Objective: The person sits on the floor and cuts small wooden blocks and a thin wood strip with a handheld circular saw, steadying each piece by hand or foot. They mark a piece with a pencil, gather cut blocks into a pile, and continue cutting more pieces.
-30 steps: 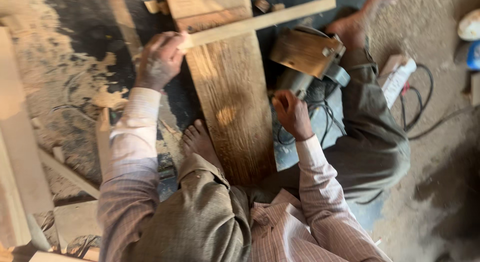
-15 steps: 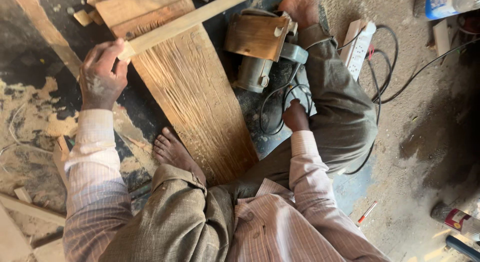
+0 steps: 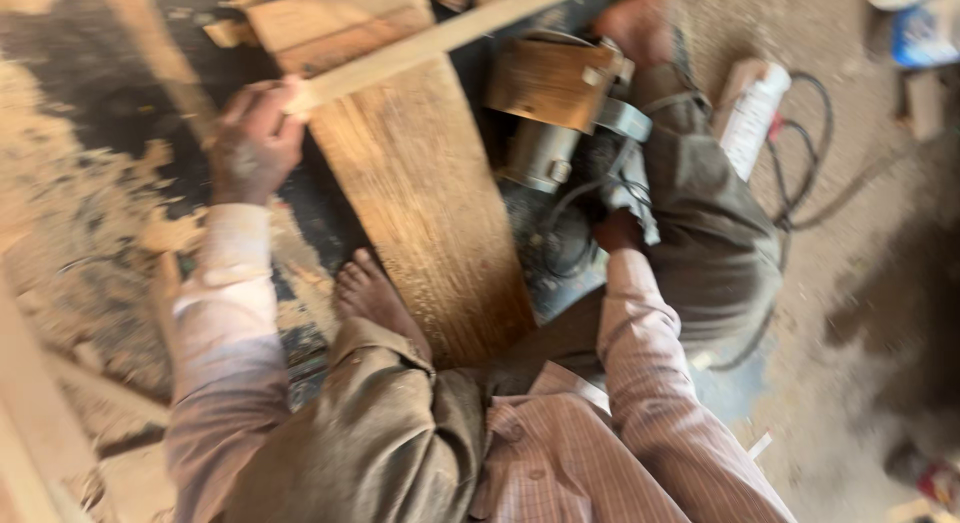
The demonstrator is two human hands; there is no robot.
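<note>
Wooden strip (image 3: 440, 38) across plank (image 3: 420, 193)

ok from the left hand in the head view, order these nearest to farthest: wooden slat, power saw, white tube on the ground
1. Wooden slat: its end lies in the left hand, up left of the wide board.
2. Power saw: across the wide board, towards the right.
3. White tube: farthest, on the sandy ground right of the saw.

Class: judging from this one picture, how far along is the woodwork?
Done: sawdust litters the floor. In hand: the left hand grips a pale narrow wooden strip laid across the wide brown plank; the right hand reaches towards the grey power tool. Left: plank appears uncut.
</note>
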